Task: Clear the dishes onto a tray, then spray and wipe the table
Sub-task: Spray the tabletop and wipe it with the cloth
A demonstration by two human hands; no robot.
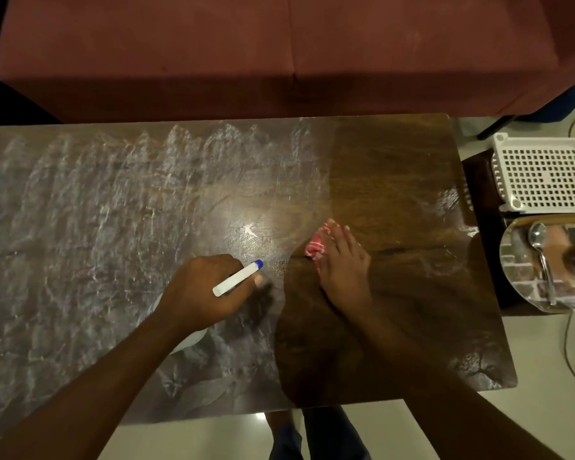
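Table point(395, 180) is where the work now sits. Its left and middle parts carry pale, smeared streaks, while the part toward its right end looks darker and plainer, so I judge the wiping stage is under way rather than the clearing.

On the table, a little right of its middle, lies the red-and-white cloth point(314, 247). The right hand point(344, 263) lies flat on top of it, with fingers point(337, 234) straight and close together, pressing down rather than gripping. That probably spreads the push across the bunched fabric. The cloth is under the fingers and pokes out past them toward the table's left.

The left hand point(203, 290) hangs over the table's middle, fingers curled round the head of the spray bottle point(236, 279). The blue nozzle tip points toward the cloth, which keeps the next squirt ready at the spot being wiped. The bottle's body is mostly hidden beneath the hand.

Off the table's right end sits the shiny tray point(505, 260) with a spoon point(541, 250) on it, and whatever else it holds is cut off by the frame. A white perforated basket point(545, 174) lies just beyond the tray.
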